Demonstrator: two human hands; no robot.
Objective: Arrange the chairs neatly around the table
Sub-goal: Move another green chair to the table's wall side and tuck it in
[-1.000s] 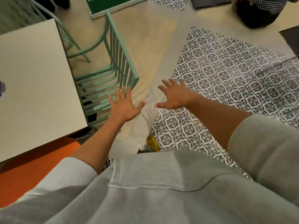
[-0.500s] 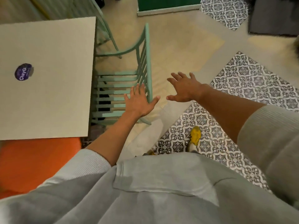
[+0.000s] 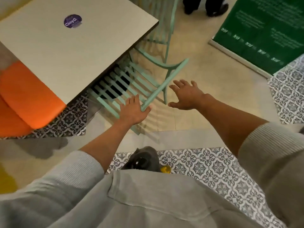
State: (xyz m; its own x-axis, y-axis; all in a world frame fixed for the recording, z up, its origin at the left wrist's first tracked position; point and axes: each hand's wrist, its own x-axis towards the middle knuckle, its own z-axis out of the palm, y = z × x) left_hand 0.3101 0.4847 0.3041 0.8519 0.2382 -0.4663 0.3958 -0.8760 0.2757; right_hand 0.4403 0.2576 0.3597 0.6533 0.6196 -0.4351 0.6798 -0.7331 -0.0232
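A mint-green slatted chair stands at the near right side of the beige table, its seat partly under the tabletop. My left hand lies flat at the near end of the chair's back rail, and the rail's tip sits between thumb and forefinger; the fingers stay spread, not closed. My right hand hovers open just right of the back rail, not touching it. A second green chair stands at the table's far corner.
An orange seat sits at the table's left side. A green banner stands on the floor at the upper right. Someone's dark shoes are at the top. Patterned tiles cover the floor near my feet.
I have turned to face the chair, so the view has rotated. My left hand has reached the end of the back rail, and my right hand has come in close beside the rail.
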